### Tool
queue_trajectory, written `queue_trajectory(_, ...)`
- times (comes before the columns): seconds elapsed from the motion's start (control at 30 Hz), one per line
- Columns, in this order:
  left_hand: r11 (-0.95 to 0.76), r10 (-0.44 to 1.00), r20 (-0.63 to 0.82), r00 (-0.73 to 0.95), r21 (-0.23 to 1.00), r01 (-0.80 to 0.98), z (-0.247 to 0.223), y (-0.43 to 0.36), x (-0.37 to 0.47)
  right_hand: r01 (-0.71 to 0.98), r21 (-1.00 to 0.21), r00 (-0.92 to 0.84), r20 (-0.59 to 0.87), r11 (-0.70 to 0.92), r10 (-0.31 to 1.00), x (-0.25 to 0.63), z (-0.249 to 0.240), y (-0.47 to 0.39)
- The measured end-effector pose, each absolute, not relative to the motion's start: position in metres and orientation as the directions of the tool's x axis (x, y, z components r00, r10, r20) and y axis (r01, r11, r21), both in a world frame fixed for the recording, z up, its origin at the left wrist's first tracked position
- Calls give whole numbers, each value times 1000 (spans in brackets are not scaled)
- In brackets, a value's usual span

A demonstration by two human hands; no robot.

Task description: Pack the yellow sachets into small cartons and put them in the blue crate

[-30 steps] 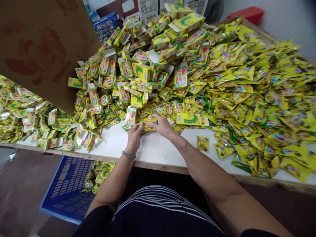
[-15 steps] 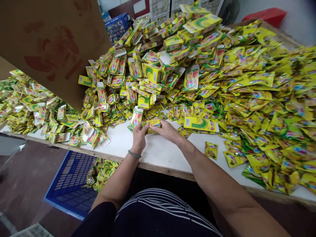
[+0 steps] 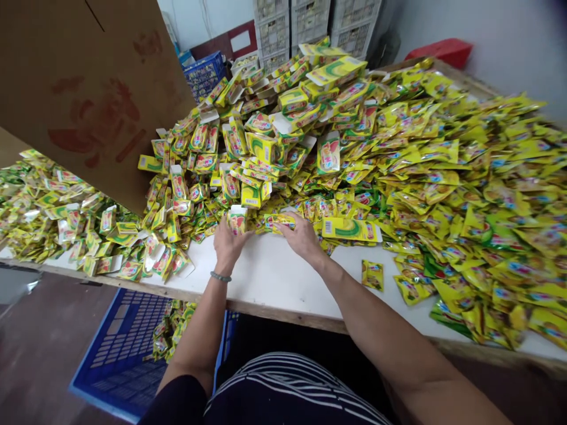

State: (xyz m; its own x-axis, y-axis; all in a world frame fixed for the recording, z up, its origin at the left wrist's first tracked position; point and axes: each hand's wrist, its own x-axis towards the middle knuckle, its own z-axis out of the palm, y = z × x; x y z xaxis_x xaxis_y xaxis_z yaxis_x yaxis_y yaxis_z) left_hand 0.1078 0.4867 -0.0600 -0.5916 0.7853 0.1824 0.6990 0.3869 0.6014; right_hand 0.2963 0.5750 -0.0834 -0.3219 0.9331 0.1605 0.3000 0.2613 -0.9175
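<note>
My left hand (image 3: 229, 243) is closed around a small yellow-green box (image 3: 237, 219) with a white open flap at its top. To its right, my right hand (image 3: 301, 236) pinches a folded yellow packet (image 3: 280, 221) between thumb and fingers. Both hands are over the front part of the white table (image 3: 283, 274), a short gap apart. Just right of my right hand a flat yellow box (image 3: 349, 229) lies on its side. A single yellow packet (image 3: 372, 275) rests on the table nearer the front edge.
Heaped boxes (image 3: 266, 147) lie behind my hands, and piled packets (image 3: 478, 206) cover the right side. A large cardboard box (image 3: 97, 88) stands at the left. Below the table edge is a blue crate (image 3: 110, 354) with packets. White crates (image 3: 272, 32) are stacked behind.
My left hand has left the packet, moved left and taken hold of the small box. The packet stays in my right hand. The camera view has shifted slightly.
</note>
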Motion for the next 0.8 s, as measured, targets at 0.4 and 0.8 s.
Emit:
queue_trajectory(0.4,197,954,-26,-300,807,557,-74,468,133,143,-967,-363,145,209,920,310,-68,585)
queue_trajectory(0.8,231,962,-229,-151,973,0,-91,480,141,471,-715,-627,141,517,766,314,-74,588)
